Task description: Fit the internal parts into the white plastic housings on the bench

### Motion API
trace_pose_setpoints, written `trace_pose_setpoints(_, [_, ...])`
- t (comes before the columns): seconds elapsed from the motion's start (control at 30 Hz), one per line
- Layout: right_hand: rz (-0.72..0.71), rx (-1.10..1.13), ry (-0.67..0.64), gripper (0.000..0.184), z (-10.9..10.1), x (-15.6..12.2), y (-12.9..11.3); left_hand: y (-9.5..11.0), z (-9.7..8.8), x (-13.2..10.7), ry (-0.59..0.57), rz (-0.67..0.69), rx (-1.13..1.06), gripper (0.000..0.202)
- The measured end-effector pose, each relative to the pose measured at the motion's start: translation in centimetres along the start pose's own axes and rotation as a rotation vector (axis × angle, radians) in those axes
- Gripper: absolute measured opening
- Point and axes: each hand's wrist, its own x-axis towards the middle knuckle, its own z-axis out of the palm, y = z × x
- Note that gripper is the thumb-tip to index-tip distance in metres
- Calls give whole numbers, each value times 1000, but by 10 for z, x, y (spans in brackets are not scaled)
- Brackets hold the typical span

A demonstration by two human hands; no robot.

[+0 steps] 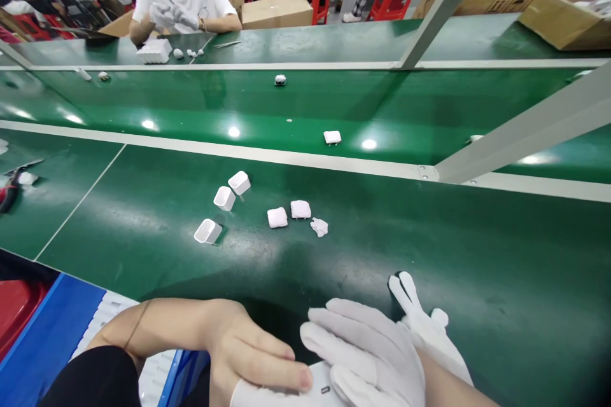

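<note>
My left hand [260, 353], bare over its visible fingers, grips a white plastic casing [321, 374] with a small dark slot at the bottom edge of the view. White material shows under those fingers; whether it is casing or a finger cover I cannot tell. In a white glove, my right hand [365, 356] holds the casing from the other side, thumb against it and fingers stretched past it. A loose white glove [432, 334] lies on the green table beside my right wrist. Further forward sit white wrapped pieces [277, 217] and a crumpled white scrap [319, 227].
Three hollow white housings [207, 231] lie left of centre. Beyond a pale rail [267, 156], a green belt [191, 102] carries a white piece [332, 137]. A slanted metal post [529, 124] stands right. Red-handled pliers [9, 194] lie far left. A gloved co-worker [184, 3] sits opposite.
</note>
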Motion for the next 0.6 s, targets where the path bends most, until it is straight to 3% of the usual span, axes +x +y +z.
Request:
trace_pose_setpoints(0.07, [-118,-50,31,42,0,3,0,-6,-7,11,-9,201,-5,11])
trace_pose_setpoints(0.2, [-214,-124,2,50,1,12,0,-7,-18,24,178,557,215,18])
trace_pose_setpoints(0.27, [-258,-143,-10,49,2,15,0,-6,-15,20,172,499,212,16])
trace_pose_setpoints(0.4, [-281,-178,16,45,2,15,1,-10,3,3,68,136,57,13])
trace_pose_setpoints(0.5, [-281,-198,20,45,3,14,3,-12,6,1,57,108,71,12])
trace_pose_setpoints(0.6, [-329,-250,59,47,7,13,10,-5,-15,19,144,91,191,7])
